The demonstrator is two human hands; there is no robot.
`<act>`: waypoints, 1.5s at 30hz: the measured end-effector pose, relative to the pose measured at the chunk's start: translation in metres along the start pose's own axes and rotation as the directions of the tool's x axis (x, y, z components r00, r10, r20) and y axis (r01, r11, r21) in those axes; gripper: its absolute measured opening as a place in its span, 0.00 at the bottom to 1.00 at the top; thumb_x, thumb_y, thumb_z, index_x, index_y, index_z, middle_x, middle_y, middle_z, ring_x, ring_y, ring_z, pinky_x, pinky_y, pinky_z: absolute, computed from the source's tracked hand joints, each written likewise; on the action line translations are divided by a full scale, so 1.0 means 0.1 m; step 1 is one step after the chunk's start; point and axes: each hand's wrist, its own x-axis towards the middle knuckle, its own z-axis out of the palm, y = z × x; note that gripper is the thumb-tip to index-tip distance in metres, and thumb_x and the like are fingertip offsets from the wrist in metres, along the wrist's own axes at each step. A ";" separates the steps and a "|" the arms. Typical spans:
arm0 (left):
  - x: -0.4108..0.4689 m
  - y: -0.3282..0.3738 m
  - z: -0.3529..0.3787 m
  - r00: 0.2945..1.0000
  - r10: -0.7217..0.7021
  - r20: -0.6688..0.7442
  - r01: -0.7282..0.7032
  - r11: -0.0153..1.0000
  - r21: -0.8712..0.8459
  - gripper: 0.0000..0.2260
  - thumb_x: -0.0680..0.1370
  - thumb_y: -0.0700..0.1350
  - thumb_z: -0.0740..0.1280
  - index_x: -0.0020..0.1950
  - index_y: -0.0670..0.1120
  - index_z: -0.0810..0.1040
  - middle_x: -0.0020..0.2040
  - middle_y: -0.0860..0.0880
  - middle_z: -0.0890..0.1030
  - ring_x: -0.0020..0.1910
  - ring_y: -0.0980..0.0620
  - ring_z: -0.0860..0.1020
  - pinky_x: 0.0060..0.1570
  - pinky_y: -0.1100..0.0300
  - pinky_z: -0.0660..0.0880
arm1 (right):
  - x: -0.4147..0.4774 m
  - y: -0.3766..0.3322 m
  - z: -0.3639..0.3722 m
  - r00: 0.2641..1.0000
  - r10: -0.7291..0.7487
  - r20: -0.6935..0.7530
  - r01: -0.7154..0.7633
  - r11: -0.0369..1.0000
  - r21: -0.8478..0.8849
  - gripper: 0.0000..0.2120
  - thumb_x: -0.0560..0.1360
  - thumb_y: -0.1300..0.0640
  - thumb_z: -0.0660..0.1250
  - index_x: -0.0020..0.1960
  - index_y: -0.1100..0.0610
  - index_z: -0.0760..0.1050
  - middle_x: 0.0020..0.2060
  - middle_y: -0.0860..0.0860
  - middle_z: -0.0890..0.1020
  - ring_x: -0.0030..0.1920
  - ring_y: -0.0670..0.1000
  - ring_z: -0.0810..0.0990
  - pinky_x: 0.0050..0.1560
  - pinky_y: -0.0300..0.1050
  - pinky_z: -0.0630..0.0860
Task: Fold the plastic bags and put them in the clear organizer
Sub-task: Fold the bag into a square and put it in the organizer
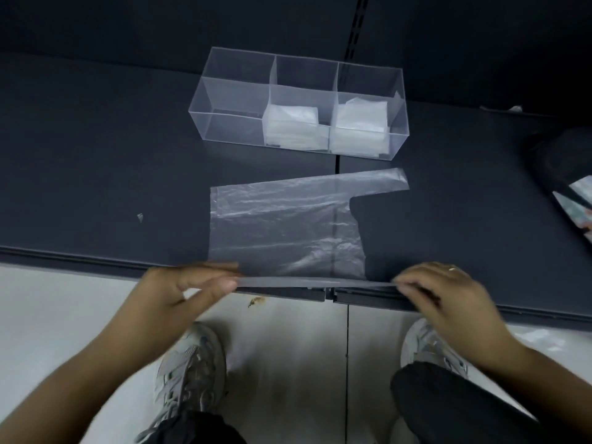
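On the dark shelf (96, 155) a plastic bag (282, 225) lies flat, not folded yet, left hand (189, 290) and right hand (448, 293) pinching its near edge; clear organizer (205, 91) behind holds folded bags (293, 123) in two sections, left one empty

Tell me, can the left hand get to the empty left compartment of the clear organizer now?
Probably yes. Only the flat plastic bag lies between the left hand and the empty left compartment, open on top; but this hand pinches the bag's near edge.

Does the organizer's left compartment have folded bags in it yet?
No, the clear organizer's left compartment is empty; folded bags sit only in its middle and right compartments.
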 end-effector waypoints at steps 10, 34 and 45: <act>0.57 -0.21 -0.23 0.976 -0.205 -0.075 0.175 0.939 -0.297 0.06 0.71 0.51 0.69 0.43 0.55 0.86 0.42 0.55 0.86 0.43 0.61 0.82 0.41 0.74 0.74 | 0.70 0.45 -0.42 0.911 0.370 0.181 -0.390 0.633 0.669 0.05 0.71 0.54 0.69 0.38 0.55 0.80 0.32 0.44 0.80 0.35 0.40 0.75 0.41 0.29 0.71; 0.82 -0.33 0.48 0.979 0.202 -0.005 -0.169 0.834 0.525 0.21 0.82 0.42 0.57 0.75 0.41 0.62 0.75 0.43 0.63 0.75 0.48 0.60 0.74 0.60 0.49 | 1.51 -0.46 0.24 0.967 0.043 -0.249 -0.010 0.991 0.135 0.09 0.73 0.65 0.65 0.52 0.60 0.77 0.51 0.56 0.77 0.52 0.55 0.76 0.55 0.44 0.70; 0.77 -0.48 0.37 0.974 0.161 0.162 -0.227 0.620 0.751 0.38 0.77 0.67 0.46 0.77 0.41 0.56 0.77 0.43 0.57 0.77 0.45 0.54 0.75 0.45 0.52 | 1.41 -0.53 0.96 0.975 -0.088 0.204 0.137 0.961 -0.240 0.32 0.80 0.39 0.44 0.79 0.54 0.44 0.79 0.50 0.46 0.78 0.48 0.42 0.75 0.50 0.36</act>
